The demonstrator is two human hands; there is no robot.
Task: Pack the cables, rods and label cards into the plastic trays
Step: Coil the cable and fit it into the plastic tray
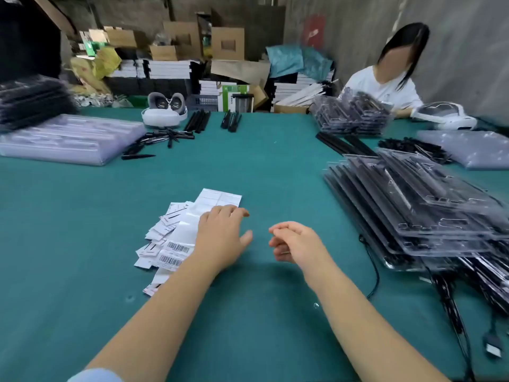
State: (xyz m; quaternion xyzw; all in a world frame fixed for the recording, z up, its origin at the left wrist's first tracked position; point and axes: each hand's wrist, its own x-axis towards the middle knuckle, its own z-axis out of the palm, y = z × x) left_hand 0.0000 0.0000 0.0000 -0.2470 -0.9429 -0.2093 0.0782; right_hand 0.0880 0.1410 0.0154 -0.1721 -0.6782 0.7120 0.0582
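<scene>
A loose heap of white label cards (pixel 168 235), some with barcodes, lies on the green table left of centre. My left hand (pixel 223 238) rests flat on the heap's right edge, fingers straight. My right hand (pixel 294 244) hovers just to the right with loosely curled fingers and nothing in it. A slanting stack of clear plastic trays (pixel 418 210) with black parts inside stands at the right. Black cables (pixel 451 307) trail below that stack. Black rods (pixel 197 121) lie at the far middle of the table.
A stack of clear trays (pixel 68 139) sits at the far left, with black pens (pixel 162 137) beside it. Two white headsets (pixel 164 113) (pixel 446 117) rest at the back. Another person (pixel 385 84) handles trays (pixel 352 114) at the far right. Boxes crowd the back wall.
</scene>
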